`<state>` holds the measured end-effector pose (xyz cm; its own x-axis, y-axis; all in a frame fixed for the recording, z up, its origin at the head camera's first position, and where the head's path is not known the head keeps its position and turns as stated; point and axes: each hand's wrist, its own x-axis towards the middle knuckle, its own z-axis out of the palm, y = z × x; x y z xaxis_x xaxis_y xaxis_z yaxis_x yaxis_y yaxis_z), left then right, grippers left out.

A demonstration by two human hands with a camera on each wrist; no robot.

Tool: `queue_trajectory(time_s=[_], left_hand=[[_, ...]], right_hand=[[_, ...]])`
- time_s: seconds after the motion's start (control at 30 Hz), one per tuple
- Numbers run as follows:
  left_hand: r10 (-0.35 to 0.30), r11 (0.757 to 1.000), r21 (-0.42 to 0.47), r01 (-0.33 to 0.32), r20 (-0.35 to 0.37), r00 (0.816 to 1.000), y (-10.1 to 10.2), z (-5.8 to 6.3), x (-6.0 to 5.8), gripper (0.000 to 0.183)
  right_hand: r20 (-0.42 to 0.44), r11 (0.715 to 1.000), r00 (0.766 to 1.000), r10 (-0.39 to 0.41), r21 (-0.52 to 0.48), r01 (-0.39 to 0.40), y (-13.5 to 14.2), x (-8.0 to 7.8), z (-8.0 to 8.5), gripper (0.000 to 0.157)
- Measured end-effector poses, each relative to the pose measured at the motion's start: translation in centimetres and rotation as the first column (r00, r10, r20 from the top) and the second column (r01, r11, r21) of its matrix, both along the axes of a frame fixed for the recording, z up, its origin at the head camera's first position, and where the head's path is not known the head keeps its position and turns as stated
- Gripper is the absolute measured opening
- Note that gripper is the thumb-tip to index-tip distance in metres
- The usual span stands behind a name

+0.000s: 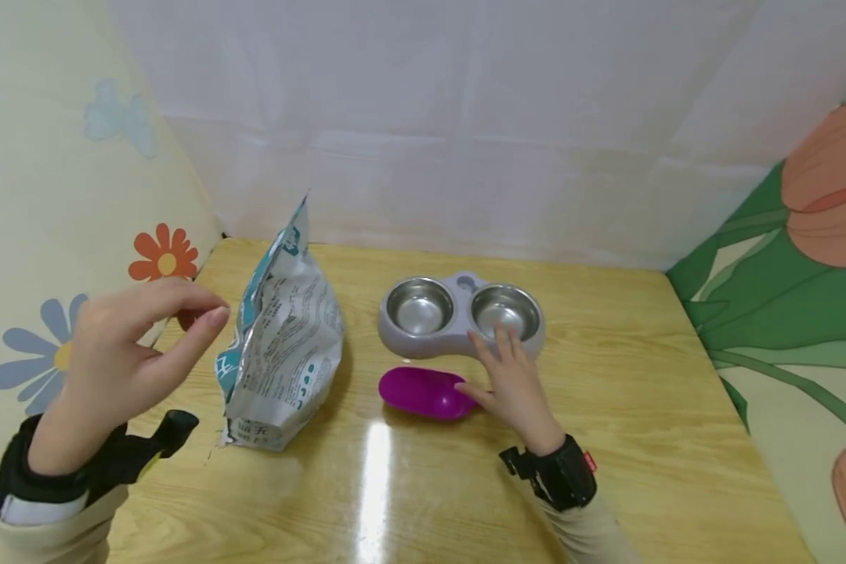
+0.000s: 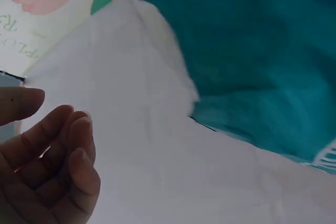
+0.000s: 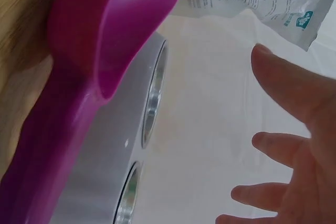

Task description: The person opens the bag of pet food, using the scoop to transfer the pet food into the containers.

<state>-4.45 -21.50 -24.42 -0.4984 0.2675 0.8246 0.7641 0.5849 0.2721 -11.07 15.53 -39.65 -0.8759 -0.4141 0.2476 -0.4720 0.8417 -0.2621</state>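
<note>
A passable gap separates the bag from the scoop and bowls.

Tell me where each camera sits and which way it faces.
Head: on the person's head, facing forward and down at the bag, bowl stand and purple scoop; left hand, right hand and sleeves show.
Left wrist: on the left wrist, facing the white backdrop and a teal surface, probably the bag; part of the left hand shows.
Right wrist: on the right wrist, facing the purple scoop and bowl stand; part of the right hand shows.
Shared: head and right wrist views share the bag, bowl stand, purple scoop and right hand.
</note>
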Motion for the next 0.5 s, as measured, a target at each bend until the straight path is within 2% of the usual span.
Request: queue_trajectory(time_s=[0.07, 0.13, 0.2, 0.3, 0.4, 0.5], left_hand=[[-0.001, 0.996, -0.087, 0.010, 0.101, 0.995, -1.1, 0.0, -0.7, 0.031], [0.008, 0.989, -0.144, 0.023, 0.206, 0.979, -1.9, -0.4, -1.4, 0.019], [0.010, 0.984, -0.173, 0.049, 0.323, 0.946, -2.6, -1.1, -1.9, 0.009], [0.007, 0.973, -0.209, 0.100, 0.457, 0.889, -3.2, -2.1, -2.4, 0.019], [-0.029, 0.964, -0.211, 0.162, 0.525, 0.851, -3.6, -3.0, -2.8, 0.021], [-0.034, 0.954, -0.226, 0.196, 0.570, 0.821, -3.7, -3.3, -3.2, 0.021]], right_hand=[[-0.005, 1.000, 1.000, 0.017, 0.007, -0.017, -0.7, -0.1, 0.4, 0.077], [-0.005, 0.999, 0.999, 0.032, 0.012, -0.032, -1.4, -0.1, 0.8, 0.076], [0.002, 0.999, 0.999, 0.051, 0.006, -0.051, -2.3, -0.2, 1.2, 0.074], [-0.019, 0.989, 0.992, 0.128, -0.075, -0.129, -3.8, -0.2, 1.7, 0.061], [-0.063, 0.947, 0.967, 0.245, -0.199, -0.253, -5.8, -0.3, 2.2, 0.037], [-0.048, 0.862, 0.921, 0.388, -0.335, -0.380, -8.2, -0.4, 2.9, 0.018]])
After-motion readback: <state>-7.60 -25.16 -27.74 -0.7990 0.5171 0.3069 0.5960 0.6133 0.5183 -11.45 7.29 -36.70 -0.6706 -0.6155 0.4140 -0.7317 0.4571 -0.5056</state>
